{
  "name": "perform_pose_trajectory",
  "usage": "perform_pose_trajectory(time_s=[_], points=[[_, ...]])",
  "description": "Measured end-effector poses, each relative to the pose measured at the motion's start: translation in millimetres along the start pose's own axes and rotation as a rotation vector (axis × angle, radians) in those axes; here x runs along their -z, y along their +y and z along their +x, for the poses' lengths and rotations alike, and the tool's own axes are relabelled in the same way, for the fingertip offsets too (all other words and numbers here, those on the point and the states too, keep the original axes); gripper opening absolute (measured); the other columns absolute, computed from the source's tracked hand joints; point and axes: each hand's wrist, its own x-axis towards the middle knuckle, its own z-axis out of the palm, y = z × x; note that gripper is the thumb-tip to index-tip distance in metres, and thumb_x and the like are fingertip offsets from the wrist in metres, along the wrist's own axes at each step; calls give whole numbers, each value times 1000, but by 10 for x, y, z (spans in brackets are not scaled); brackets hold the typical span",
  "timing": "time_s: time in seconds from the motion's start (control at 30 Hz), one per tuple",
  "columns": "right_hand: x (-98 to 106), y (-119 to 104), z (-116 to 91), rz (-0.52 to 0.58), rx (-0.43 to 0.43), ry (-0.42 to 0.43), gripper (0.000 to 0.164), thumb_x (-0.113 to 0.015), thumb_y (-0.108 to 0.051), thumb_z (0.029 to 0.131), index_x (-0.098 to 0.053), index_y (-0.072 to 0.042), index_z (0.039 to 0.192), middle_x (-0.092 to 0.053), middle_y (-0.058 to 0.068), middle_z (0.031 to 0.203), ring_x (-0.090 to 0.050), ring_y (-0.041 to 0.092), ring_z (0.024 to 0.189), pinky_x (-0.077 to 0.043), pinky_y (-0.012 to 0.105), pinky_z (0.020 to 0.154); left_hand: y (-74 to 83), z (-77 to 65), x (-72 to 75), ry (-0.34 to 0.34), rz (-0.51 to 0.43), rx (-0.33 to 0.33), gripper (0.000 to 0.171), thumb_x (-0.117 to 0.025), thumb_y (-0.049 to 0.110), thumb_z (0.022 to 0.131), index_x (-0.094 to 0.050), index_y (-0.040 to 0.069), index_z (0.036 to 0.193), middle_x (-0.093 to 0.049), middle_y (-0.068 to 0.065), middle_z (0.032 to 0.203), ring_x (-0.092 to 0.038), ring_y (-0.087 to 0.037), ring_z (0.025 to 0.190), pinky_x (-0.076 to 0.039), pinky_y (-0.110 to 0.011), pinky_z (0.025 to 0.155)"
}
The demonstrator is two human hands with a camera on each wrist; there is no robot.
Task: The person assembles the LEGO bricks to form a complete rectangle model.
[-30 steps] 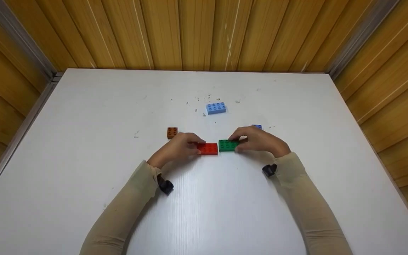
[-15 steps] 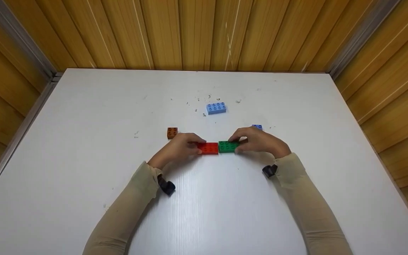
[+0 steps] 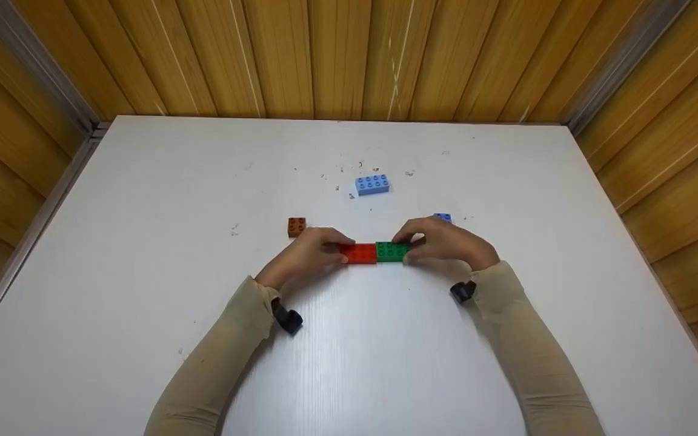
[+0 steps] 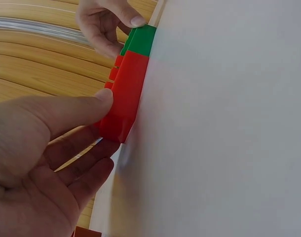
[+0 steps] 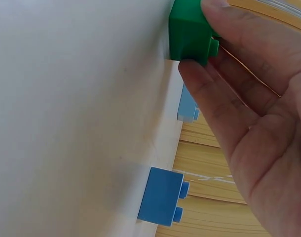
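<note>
A red toy building brick (image 3: 361,253) and a green toy building brick (image 3: 390,251) lie end to end on the white table, studs up, their short ends meeting. My left hand (image 3: 309,254) pinches the red brick near its left end, thumb on the near side. From the right, my right hand (image 3: 443,242) pinches the green brick between thumb and fingers. In the left wrist view the red brick's side (image 4: 128,86) runs straight into the green one (image 4: 142,40). The right wrist view shows the green brick's end (image 5: 190,34) at my fingertips.
A brown brick (image 3: 296,226) sits just beyond my left hand. Behind my right hand a blue brick (image 3: 443,217) is partly hidden. Farther back lies a light blue brick (image 3: 372,184) among small dark marks. Wood-patterned panels (image 3: 337,60) stand behind the table (image 3: 349,363).
The small gap between the red and green bricks has closed. The green brick came slightly nearer to me, into line with the red one. Both hands keep their pinch.
</note>
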Motion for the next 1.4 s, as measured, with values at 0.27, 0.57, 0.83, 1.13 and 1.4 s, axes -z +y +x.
perform_pose_trajectory(time_s=[0.27, 0.57, 0.83, 1.13, 1.4], points=[[2, -33, 12, -12, -62, -12, 36, -75, -8, 82, -66, -10, 117, -66, 7, 119, -60, 24, 111, -48, 44, 100, -5, -3, 0, -2, -1, 11, 34, -71, 10, 87, -68, 13, 120, -67, -2, 122, -57, -20, 117, -44, -36, 104], [-24, -25, 15, -6, -69, -3, 36, -75, -8, 82, -66, -10, 117, -65, 7, 118, -60, 24, 111, -48, 43, 100, 2, -4, 5, -5, -11, 32, 33, -70, 11, 87, -69, 15, 120, -67, 0, 121, -57, -17, 116, -44, -35, 104], [-34, -59, 3, -12, -81, 16, 38, -76, -15, 82, -65, -12, 118, -64, 7, 120, -59, 25, 112, -46, 44, 102, 22, -10, 22, -16, -8, 26, 35, -70, 11, 87, -68, 14, 121, -66, -1, 122, -57, -19, 117, -44, -37, 104], [6, -64, 12, -14, -4, 80, 43, -71, -25, 88, -61, -6, 125, -62, 11, 126, -56, 28, 119, -43, 48, 104, 36, 5, 27, -23, 22, 30, 35, -69, 9, 87, -67, 13, 122, -67, -3, 121, -58, -20, 117, -44, -37, 105], [124, -97, 93, -62, 1, 159, 44, -67, -22, 91, -58, -6, 131, -59, 12, 132, -53, 31, 123, -42, 49, 106, 38, 7, 20, -31, 25, 59, 36, -69, 11, 88, -67, 16, 123, -66, -1, 122, -57, -19, 117, -44, -36, 105]])
